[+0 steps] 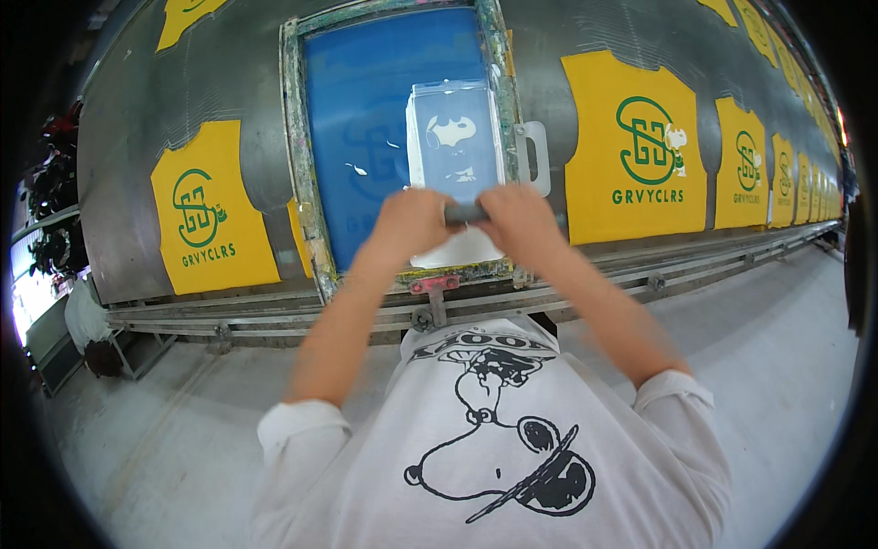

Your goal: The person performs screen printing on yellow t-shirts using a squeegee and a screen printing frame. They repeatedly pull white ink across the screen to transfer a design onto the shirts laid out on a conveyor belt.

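Observation:
Both hands are closed on one squeegee (466, 214), which has a dark bar. My left hand (410, 222) wraps its left end, and my right hand (521, 218) its right end. They are over the near part of a printing screen with a blue mesh (352, 119) and a paint-stained frame (294, 137). White ink (476, 249) lies near the frame's front edge, below my hands. Beyond them, a pale ink-coated strip (476, 169) shows a small white figure shape. The squeegee's blade is mostly hidden by my hands.
Yellow garment panels with green prints lie on a long grey metal table: one panel (210, 265) left of the screen, another (590, 156) right, several farther right. A white handle-shaped bracket (540, 160) juts from the frame's right side. A metal rail (604, 277) follows the table's near edge.

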